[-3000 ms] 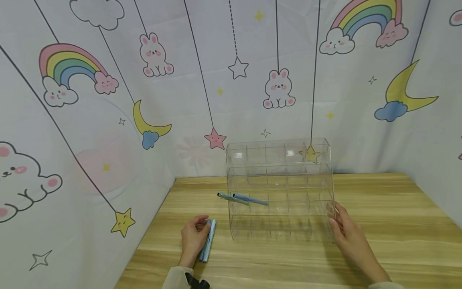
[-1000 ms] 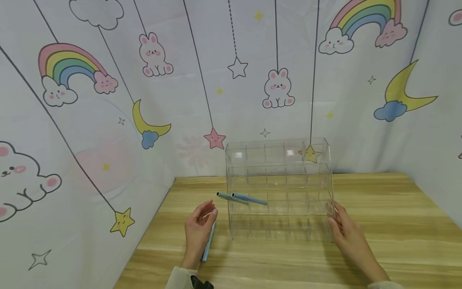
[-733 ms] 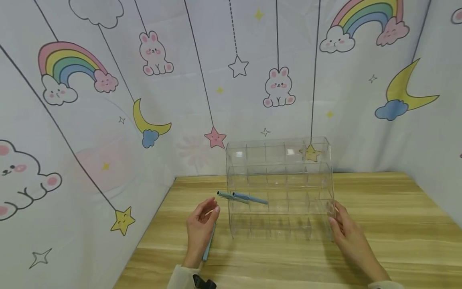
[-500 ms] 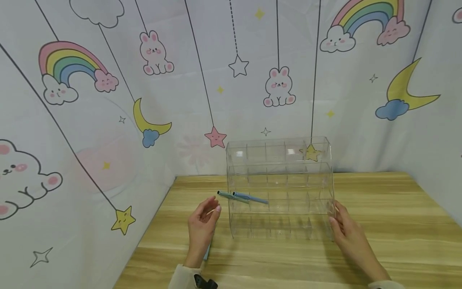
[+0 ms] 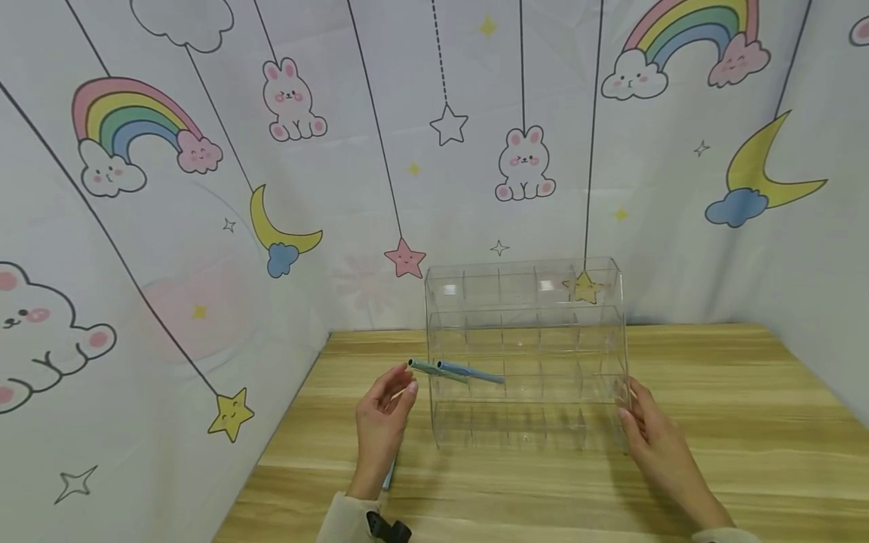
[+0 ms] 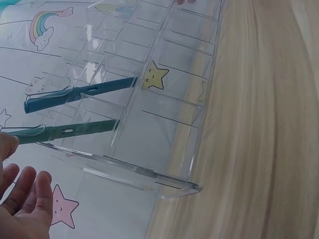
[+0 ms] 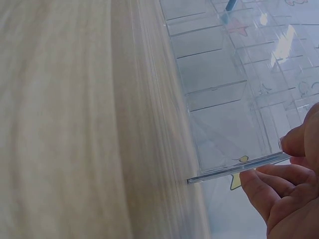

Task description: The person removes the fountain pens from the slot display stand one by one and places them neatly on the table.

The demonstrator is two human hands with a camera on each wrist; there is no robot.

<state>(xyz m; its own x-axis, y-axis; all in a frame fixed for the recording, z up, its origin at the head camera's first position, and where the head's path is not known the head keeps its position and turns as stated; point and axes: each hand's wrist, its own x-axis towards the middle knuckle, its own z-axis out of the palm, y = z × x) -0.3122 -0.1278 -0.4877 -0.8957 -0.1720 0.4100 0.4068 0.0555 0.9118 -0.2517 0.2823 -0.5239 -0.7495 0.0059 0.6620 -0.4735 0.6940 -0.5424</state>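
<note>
A clear acrylic rack (image 5: pixel 521 326) with rows of small compartments stands on the table. A green pen (image 6: pixel 75 131) and a blue pen (image 6: pixel 79 94) lie in its lower left compartments, their clipped ends sticking out. My left hand (image 5: pixel 382 426) is raised at the rack's left side, fingers loosely bent. In the left wrist view a fingertip overlaps the green pen's end; whether it touches cannot be told. My right hand (image 5: pixel 655 441) holds the rack's right side panel between thumb and fingers. Behind my left wrist, part of a light blue pen (image 5: pixel 388 477) shows on the table.
The wood-patterned table (image 5: pixel 523 501) reaches back to a white curtain (image 5: pixel 462 204) printed with rabbits, rainbows, moons and stars. Curtain also covers both sides. A black strap device (image 5: pixel 388 526) sits at my left cuff.
My left hand has left the two pens on the table and moved up and right, to the ends of the pens in the rack. My right hand keeps its hold; the rack stays put.
</note>
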